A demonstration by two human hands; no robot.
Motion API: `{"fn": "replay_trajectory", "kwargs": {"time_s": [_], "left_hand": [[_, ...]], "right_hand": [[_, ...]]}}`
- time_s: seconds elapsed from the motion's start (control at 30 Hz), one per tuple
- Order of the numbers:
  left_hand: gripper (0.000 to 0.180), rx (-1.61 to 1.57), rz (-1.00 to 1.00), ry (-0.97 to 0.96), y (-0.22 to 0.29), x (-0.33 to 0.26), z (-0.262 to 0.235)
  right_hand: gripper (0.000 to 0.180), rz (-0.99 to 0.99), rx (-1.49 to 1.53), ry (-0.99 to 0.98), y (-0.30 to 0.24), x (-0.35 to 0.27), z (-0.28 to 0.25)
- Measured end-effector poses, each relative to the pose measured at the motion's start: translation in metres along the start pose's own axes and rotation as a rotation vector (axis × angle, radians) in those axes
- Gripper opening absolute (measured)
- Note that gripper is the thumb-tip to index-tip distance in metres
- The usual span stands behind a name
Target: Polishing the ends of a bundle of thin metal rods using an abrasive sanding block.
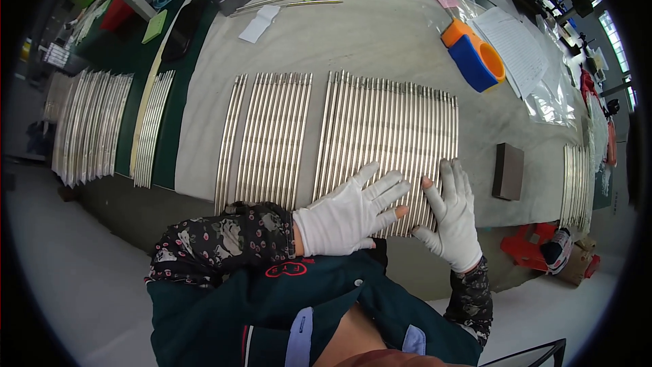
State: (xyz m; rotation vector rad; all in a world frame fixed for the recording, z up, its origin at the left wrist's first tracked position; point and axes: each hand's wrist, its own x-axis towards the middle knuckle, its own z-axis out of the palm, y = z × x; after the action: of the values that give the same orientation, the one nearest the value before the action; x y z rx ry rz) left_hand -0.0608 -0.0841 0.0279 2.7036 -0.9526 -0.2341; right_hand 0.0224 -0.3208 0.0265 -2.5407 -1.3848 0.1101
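Note:
Many slim shiny metal rods lie side by side on a grey cloth. The largest group of rods [387,122] is under my hands. My left hand [346,214], in a white glove with some bare fingertips, rests flat with its fingers spread over the near part of that group. At the group's right edge, my right hand [454,221] lies in a matching glove, fingers stretched out and thumb apart. To the left are a smaller group of rods [275,136] and a narrow group of rods [231,136]. Neither hand is wrapped around a rod.
Bagged rods [92,126] and another bundle [153,129] lie at the left edge. A dark block [508,171] stands right of my hands. Farther off are an orange and blue tape dispenser [475,58], paper sheets [513,47] and two loose rods [299,3]. More rods [576,187] lie far right.

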Motion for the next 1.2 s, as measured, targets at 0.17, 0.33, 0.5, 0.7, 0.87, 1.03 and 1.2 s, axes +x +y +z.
{"fn": "replay_trajectory", "kwargs": {"time_s": [0.17, 0.33, 0.5, 0.7, 0.87, 1.03, 1.2], "left_hand": [[0.089, -0.161, 0.094, 0.146, 0.000, -0.020, -0.008], [0.097, 0.003, -0.185, 0.248, -0.042, -0.100, -0.029], [0.087, 0.220, -0.532, 0.128, -0.076, -0.173, -0.018], [0.085, 0.064, -0.336, 0.174, -0.069, -0.149, 0.007], [0.094, -0.111, -0.161, 0.137, -0.043, -0.117, 0.001], [0.093, -0.103, -0.077, 0.017, -0.033, -0.110, -0.005], [0.087, -0.036, -0.084, 0.151, -0.027, -0.101, 0.004]], "right_hand": [[0.084, -0.025, 0.005, 0.010, 0.000, 0.003, -0.002], [0.085, 0.002, 0.086, 0.065, 0.005, 0.004, 0.001], [0.082, 0.070, -0.018, 0.139, 0.001, 0.011, 0.008], [0.084, 0.061, -0.059, 0.070, -0.006, 0.012, 0.011], [0.086, 0.037, -0.164, -0.007, -0.055, 0.018, 0.008], [0.093, -0.116, 0.014, -0.097, -0.114, 0.044, 0.021], [0.090, -0.107, -0.050, -0.104, -0.121, 0.052, 0.025]]}}
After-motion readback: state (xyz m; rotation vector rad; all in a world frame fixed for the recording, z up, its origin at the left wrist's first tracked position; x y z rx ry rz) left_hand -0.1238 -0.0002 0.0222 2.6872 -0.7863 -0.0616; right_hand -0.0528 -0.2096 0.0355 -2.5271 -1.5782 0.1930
